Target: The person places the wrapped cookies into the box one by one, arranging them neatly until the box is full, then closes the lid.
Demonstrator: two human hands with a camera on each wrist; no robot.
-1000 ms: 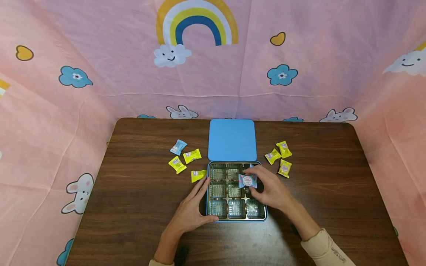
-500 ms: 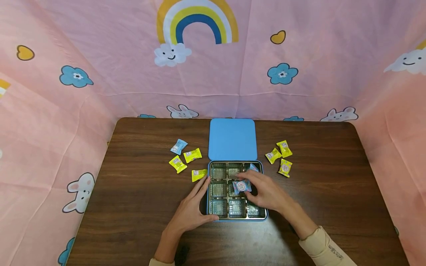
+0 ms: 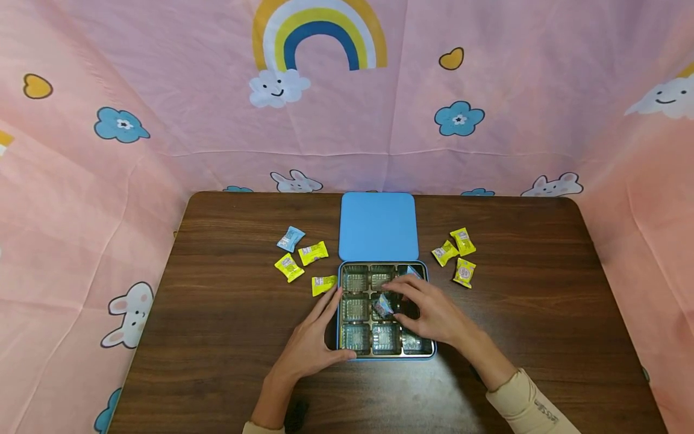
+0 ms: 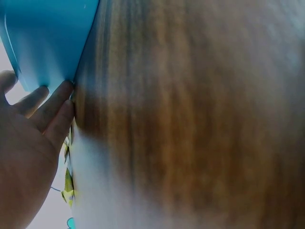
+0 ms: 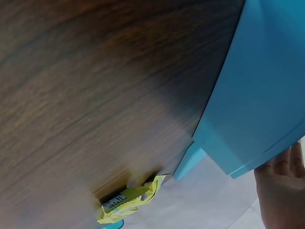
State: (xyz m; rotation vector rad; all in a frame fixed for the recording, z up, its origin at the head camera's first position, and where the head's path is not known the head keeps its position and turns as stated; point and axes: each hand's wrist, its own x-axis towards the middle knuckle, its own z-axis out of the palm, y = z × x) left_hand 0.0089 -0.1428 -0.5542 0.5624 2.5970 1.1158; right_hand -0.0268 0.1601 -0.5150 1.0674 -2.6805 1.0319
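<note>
An open blue tin (image 3: 435,352) holds a clear tray of square compartments. My left hand (image 3: 309,346) lies along its left side, straight fingers touching the wall and thumb at the front corner. Over the tray is my right hand (image 3: 434,307), its thumb and fingertips spread apart. A blue wrapped candy (image 3: 382,306) sits tilted in the middle compartment, just beside those fingertips; it looks loose, though the thumb is very close to it. Part of another blue candy (image 3: 413,272) shows in the far right compartment, partly covered by the right hand.
The tin's blue lid (image 3: 378,226) lies flat behind it. To the left are several yellow candies (image 3: 312,254) and one blue candy (image 3: 291,239). On the right lie three yellow candies (image 3: 463,272). A printed pink cloth (image 3: 347,132) surrounds the wooden table (image 3: 228,325).
My right hand has moved left from the right column to the middle of the tray. The blue candy has left its pinch and tipped into the middle compartment. My left hand stays put.
</note>
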